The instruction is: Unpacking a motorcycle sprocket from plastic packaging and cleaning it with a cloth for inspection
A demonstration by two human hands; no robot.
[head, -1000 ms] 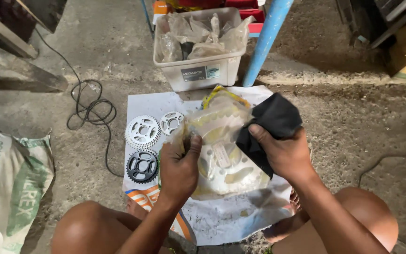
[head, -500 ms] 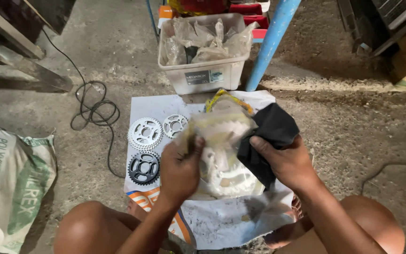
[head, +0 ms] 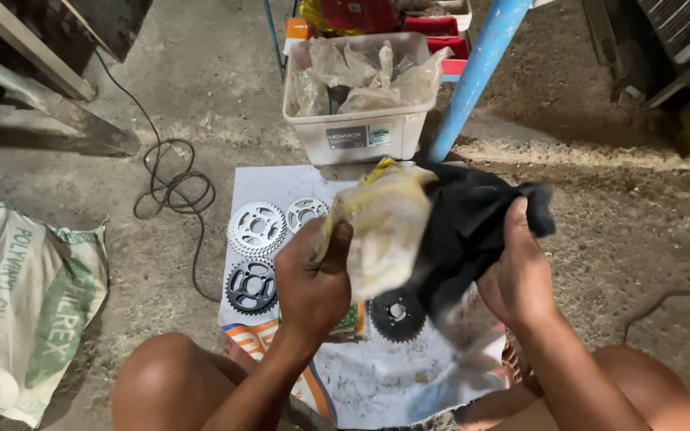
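My left hand (head: 310, 281) grips a clear, yellowish plastic bag (head: 381, 231) with something pale inside, raised above the floor. My right hand (head: 517, 275) clutches a black cloth (head: 463, 223) pressed against the bag's right side. Below them a white printed sheet (head: 377, 383) lies on the concrete. On it are two silver sprockets (head: 257, 228) (head: 306, 212) and two black sprockets (head: 251, 286) (head: 397, 315). My bare knees frame the sheet's near edge.
A white plastic box (head: 361, 136) stuffed with plastic bags stands just beyond the sheet, beside a blue pole (head: 473, 76). A black cable (head: 171, 187) coils on the floor at the left. A woven sack (head: 21, 303) lies further left. Wooden planks (head: 41, 88) lean at top left.
Both hands lifted the bag and cloth higher, and the bag is bunched tighter. A black sprocket on the sheet, hidden before, now shows beneath the hands.
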